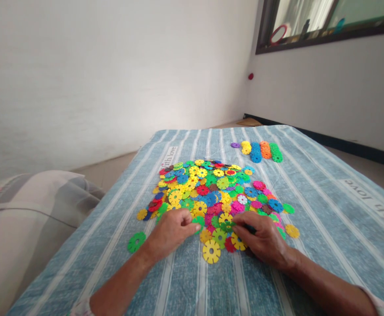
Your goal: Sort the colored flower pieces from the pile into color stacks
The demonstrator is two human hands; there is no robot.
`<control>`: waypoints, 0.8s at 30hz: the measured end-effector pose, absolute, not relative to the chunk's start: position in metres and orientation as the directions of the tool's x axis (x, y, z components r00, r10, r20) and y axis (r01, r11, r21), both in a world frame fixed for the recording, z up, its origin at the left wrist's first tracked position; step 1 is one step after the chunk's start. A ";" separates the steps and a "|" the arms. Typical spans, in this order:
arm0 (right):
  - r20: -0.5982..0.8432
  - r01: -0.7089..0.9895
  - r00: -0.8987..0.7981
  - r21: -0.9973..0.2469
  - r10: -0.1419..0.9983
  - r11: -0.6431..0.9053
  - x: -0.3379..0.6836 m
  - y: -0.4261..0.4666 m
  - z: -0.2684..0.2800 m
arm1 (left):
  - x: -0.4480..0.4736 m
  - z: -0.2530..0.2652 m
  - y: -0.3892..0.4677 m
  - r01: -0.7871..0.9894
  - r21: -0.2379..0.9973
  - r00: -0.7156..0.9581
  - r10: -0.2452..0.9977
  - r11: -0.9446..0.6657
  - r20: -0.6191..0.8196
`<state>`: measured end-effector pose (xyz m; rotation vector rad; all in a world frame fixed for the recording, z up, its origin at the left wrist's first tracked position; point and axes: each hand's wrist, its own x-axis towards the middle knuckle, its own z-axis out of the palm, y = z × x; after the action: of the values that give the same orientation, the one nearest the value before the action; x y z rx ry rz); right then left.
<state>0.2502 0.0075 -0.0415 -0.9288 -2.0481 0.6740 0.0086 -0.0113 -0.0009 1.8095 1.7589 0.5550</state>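
Note:
A spread pile of flat, notched plastic discs [211,184] in many colours lies in front of me. My left hand [174,230] is closed at the near left edge of the pile, with a green disc [198,223] showing between its thumb and curled forefinger. At the near right, my right hand [266,239] pinches another green disc [227,226], tilted over the yellow ones. Its other fingers are folded, and what lies under the palm is hidden. Between the hands and nearest me lies a yellow disc [211,251].
Rows of overlapping discs sorted by colour, including a blue row [255,152] and a green row [276,152], lie at the back right. A striped blue cloth [129,285] covers the table. A draped item [37,219] stands on the left; a white wall [113,79] rises behind.

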 end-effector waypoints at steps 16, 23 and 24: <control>0.265 0.171 -0.420 -0.916 0.868 0.362 0.239 -0.003 -0.031 | 0.038 -0.011 -0.024 0.388 0.920 0.174 0.977 0.047 -0.123; 0.244 0.158 -0.435 -0.927 0.867 0.340 0.235 -0.003 -0.031 | 0.043 -0.007 -0.028 0.314 0.947 0.172 0.977 0.067 -0.126; 0.240 0.155 -0.439 -0.929 0.866 0.336 0.235 -0.003 -0.030 | 0.043 -0.007 -0.028 0.298 0.952 0.179 0.976 0.069 -0.127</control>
<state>0.2349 -0.0034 -0.0297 -0.9035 -1.8203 1.1505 0.0434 -0.0277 -0.0073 1.4297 1.3117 0.8348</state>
